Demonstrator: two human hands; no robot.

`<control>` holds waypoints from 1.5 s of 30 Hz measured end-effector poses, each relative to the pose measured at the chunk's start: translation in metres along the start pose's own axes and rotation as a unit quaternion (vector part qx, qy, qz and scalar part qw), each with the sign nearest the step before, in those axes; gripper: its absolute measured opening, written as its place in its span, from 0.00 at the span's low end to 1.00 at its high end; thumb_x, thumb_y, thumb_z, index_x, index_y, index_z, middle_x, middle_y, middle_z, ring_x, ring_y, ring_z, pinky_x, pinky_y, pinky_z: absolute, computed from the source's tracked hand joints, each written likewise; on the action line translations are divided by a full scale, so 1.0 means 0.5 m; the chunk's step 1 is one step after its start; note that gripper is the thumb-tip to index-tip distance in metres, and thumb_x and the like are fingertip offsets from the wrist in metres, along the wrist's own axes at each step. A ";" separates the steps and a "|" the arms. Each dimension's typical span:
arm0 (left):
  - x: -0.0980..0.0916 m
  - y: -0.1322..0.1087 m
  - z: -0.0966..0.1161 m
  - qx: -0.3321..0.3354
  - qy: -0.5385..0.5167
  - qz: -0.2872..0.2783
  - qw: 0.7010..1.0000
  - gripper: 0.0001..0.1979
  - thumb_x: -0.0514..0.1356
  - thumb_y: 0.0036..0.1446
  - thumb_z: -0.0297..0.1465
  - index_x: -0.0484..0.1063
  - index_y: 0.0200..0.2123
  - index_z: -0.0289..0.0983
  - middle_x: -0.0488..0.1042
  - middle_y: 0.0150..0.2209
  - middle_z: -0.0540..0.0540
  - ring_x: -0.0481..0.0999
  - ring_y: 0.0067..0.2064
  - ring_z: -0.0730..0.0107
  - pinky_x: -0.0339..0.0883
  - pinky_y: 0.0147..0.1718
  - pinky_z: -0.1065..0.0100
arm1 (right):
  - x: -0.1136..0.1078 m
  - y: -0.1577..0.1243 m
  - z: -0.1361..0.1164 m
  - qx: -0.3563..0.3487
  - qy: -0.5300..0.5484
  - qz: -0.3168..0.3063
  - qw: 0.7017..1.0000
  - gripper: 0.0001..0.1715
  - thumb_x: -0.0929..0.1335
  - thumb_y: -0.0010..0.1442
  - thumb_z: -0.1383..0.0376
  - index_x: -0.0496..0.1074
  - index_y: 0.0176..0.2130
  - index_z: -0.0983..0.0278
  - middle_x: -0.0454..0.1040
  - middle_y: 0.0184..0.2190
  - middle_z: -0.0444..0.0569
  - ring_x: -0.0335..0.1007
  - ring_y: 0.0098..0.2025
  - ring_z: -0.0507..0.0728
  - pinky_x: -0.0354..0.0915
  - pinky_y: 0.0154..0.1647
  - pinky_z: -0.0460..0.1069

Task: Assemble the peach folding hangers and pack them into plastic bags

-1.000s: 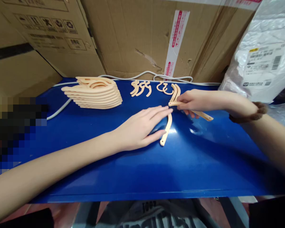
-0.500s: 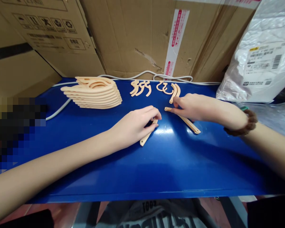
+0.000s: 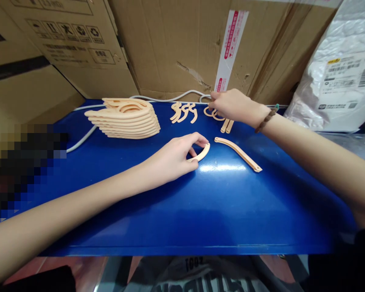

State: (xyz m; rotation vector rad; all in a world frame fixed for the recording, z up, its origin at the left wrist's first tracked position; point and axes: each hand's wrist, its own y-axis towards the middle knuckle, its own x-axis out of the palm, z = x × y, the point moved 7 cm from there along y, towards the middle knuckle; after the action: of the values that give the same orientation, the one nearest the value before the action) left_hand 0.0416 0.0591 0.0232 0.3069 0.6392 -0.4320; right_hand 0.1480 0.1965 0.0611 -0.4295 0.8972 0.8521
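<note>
In the head view, take the cream stack (image 3: pixel 126 121) as your landmark. To its right and slightly nearer you, your left hand (image 3: pixel 178 156) grasps a curved strip (image 3: pixel 203 153) between thumb and fingers. Farther right of the stack, also nearer you, a long strip (image 3: pixel 239 154) lies on the blue table (image 3: pixel 200 211), clear of your 2 hands. Your right hand (image 3: pixel 231 105), well right of the stack, has bent fingers over the round hooks (image 3: pixel 218 119); I cannot tell whether it grips anything. Beneath that hand, 2 strip ends (image 3: pixel 228 127) show. Wavy pieces (image 3: pixel 183 112) lie just right of the stack; a carton (image 3: pixel 170 44) stands behind it.
</note>
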 end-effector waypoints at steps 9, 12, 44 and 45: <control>-0.006 -0.009 0.008 0.013 0.128 0.007 0.992 0.25 0.56 0.51 0.20 0.68 0.53 0.38 0.76 0.51 0.46 0.76 0.40 0.68 0.69 0.38 0.66 | -0.035 -0.026 -0.008 -0.025 0.008 0.071 0.997 0.18 0.58 0.67 0.73 0.75 0.41 0.73 0.77 0.42 0.62 0.72 0.45 0.64 0.61 0.39 0.54; -0.004 -0.011 0.009 0.020 0.180 0.013 0.983 0.24 0.56 0.55 0.22 0.66 0.56 0.38 0.75 0.50 0.46 0.76 0.42 0.65 0.68 0.37 0.66 | -0.071 -0.073 0.019 0.080 0.150 0.148 0.974 0.12 0.63 0.66 0.65 0.74 0.39 0.68 0.78 0.37 0.56 0.72 0.40 0.62 0.61 0.38 0.53; 0.021 0.003 0.007 0.023 0.421 -0.008 0.907 0.06 0.49 0.66 0.31 0.64 0.39 0.37 0.73 0.38 0.44 0.75 0.39 0.59 0.63 0.33 0.64 | 0.043 -0.160 -0.102 0.230 0.838 0.104 0.484 0.06 0.70 0.60 0.69 0.66 0.35 0.64 0.76 0.29 0.44 0.65 0.20 0.46 0.60 0.18 0.41; 0.019 0.003 0.007 0.016 0.415 -0.003 0.909 0.06 0.49 0.66 0.31 0.63 0.39 0.37 0.73 0.37 0.44 0.75 0.38 0.59 0.63 0.32 0.64 | 0.044 -0.159 -0.101 0.229 0.838 0.108 0.483 0.08 0.70 0.59 0.70 0.66 0.37 0.63 0.76 0.28 0.44 0.65 0.20 0.46 0.60 0.17 0.41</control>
State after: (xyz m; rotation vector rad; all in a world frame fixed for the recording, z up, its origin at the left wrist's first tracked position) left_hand 0.0510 0.0562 0.0199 0.5267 1.4694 -0.3046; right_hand 0.1933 0.1255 0.0132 -0.6200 3.0055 0.0449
